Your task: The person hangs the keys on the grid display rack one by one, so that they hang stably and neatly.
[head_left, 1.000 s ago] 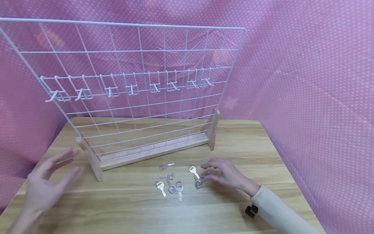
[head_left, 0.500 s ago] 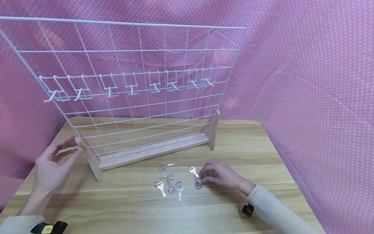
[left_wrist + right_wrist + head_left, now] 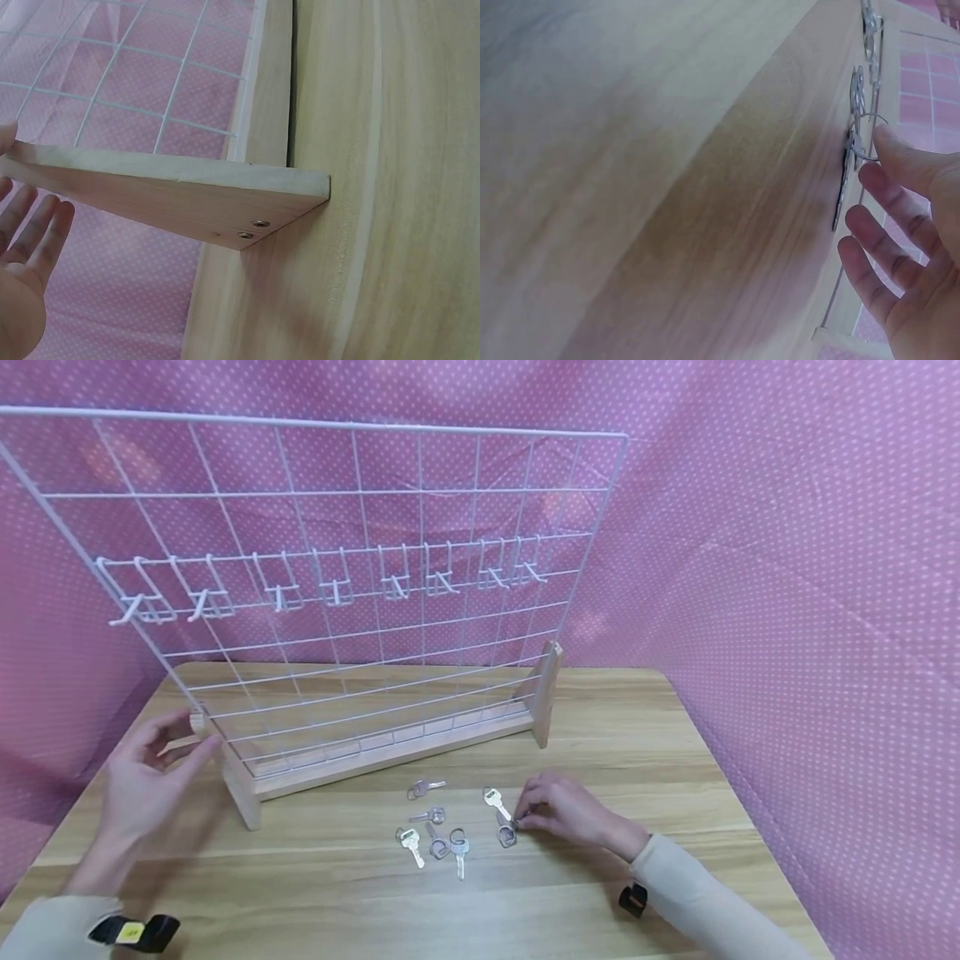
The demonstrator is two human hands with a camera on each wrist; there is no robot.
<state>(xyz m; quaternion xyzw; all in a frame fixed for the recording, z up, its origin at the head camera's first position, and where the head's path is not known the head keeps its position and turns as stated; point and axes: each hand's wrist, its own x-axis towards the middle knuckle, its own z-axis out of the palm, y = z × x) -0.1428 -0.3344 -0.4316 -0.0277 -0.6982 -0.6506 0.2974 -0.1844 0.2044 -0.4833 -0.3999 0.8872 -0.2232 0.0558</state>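
My left hand [image 3: 146,781] is at the left wooden upright [image 3: 238,789] of a white wire grid rack [image 3: 390,550], its thumb and a finger pinching the top end. In the left wrist view the thumb lies on the edge of that wooden board [image 3: 172,187], and other fingers [image 3: 45,240] extend below it. My right hand [image 3: 566,810] pinches the ring of a key; in the right wrist view this key ring [image 3: 868,114] stands up between thumb and index finger. Much of that key is hidden in the head view. Beside it lie a bright key [image 3: 495,800] and a darker ringed key [image 3: 507,835].
Several more keys, among them a brass-coloured key [image 3: 411,842] and a silver key [image 3: 461,852], lie on the wooden table [image 3: 337,893]. A row of white hooks [image 3: 336,592] hangs across the grid. Pink dotted cloth [image 3: 787,568] surrounds the table.
My left hand has moved inward and taken hold of the rack's left wooden upright. The right hand's fingers have come together on a key's ring. The other keys lie as before.
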